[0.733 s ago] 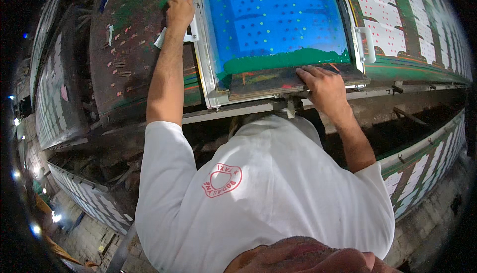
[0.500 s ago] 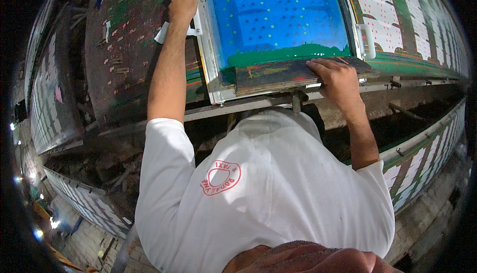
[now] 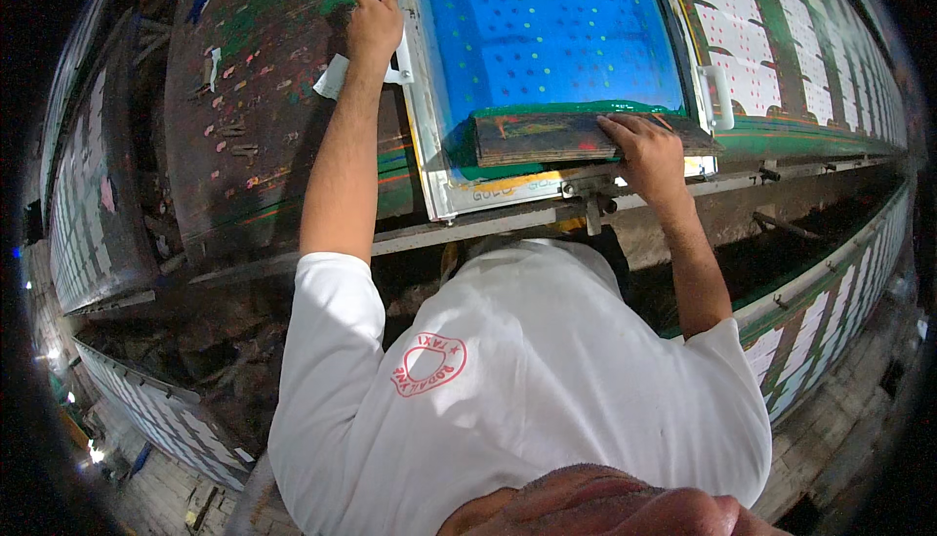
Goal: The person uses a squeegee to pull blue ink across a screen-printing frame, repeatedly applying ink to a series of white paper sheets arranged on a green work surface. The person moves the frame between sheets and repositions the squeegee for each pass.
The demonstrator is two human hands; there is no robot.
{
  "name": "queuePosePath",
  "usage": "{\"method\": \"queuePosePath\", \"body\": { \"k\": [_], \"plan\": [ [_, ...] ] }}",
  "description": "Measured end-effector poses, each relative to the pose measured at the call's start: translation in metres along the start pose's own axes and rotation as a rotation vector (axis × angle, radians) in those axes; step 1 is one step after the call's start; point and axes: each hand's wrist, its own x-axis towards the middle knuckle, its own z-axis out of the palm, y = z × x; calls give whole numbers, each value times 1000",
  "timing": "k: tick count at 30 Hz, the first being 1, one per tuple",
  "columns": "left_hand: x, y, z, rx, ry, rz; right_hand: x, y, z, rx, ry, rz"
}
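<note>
Right, my two hands are working apart: my right hand (image 3: 646,153) is gripping the dark board (image 3: 547,144) right of its middle, fingers lying over the upper edge, while my left hand (image 3: 376,23) is sitting beside the left rail of the white frame (image 3: 503,194), and I'm not able to tell whether its fingers are closing on anything. The board is lying across the near end of the blue screen (image 3: 547,38), with green ink (image 3: 605,106) running along its upper edge and showing below its left end. Since I'm gripping off-centre, I'm judging the left end likeliest to be lifting, so spreading the pressure evenly is mattering most. The board's right end seems to be overlapping the right rail, so I'm reckoning on squaring it inside the frame, lest it be riding up. Steadying that left rail would be helping, I'm thinking, against shifting.
</note>
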Motion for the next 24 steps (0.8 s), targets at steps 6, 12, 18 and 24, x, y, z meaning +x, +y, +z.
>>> {"method": "queuePosePath", "body": {
  "k": [6,12,18,24],
  "plan": [
    [2,-7,4,-144,-40,-162,59,27,20,-48,32,18],
    [-2,-6,3,-26,77,-105,197,94,46,-106,87,-38],
    [-5,4,-1,47,50,-174,342,160,58,-194,22,-8],
    [-7,0,-4,63,25,-135,440,193,67,-158,11,56]
  ]
}}
